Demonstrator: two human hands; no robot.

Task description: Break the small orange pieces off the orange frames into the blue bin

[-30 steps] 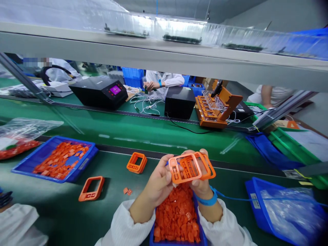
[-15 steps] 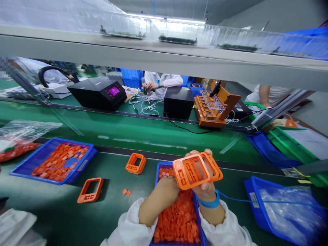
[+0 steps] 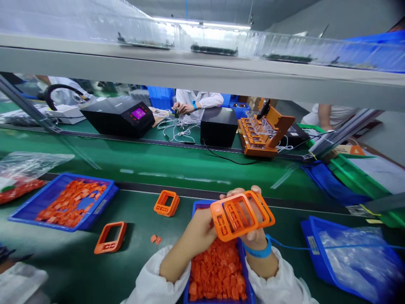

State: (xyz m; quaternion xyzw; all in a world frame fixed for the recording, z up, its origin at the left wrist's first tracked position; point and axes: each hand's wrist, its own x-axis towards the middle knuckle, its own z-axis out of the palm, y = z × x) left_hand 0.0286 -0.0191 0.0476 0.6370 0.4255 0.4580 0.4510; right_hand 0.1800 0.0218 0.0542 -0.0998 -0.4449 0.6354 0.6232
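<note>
My right hand (image 3: 255, 236), with a blue wristband, is closed round several stacked orange plastic frames (image 3: 240, 215), held tilted above the tray. Each has a large window and small cut-outs at one end. My left hand (image 3: 202, 228) is at the left edge of these frames, fingers curled and partly hidden behind them; whatever they pinch does not show. Below both hands lies a blue tray (image 3: 186, 291) full of small orange plastic pieces (image 3: 218, 270). To the left, on the green bench, are more orange frames (image 3: 167, 203), another orange frame (image 3: 110, 237) and a few loose pieces (image 3: 156, 239).
A second blue tray (image 3: 109, 198) of orange pieces sits left, beside a clear bag (image 3: 28, 169). Right is a blue bin (image 3: 311, 253) with clear plastic bags. A shelf (image 3: 202, 76) crosses above. Another person's hand (image 3: 9, 264) shows at lower left; co-workers sit across.
My left hand has risen out of the tray to the left edge of the orange frames. The frames have tilted slightly and shifted a little left in view; my right hand keeps its hold.
</note>
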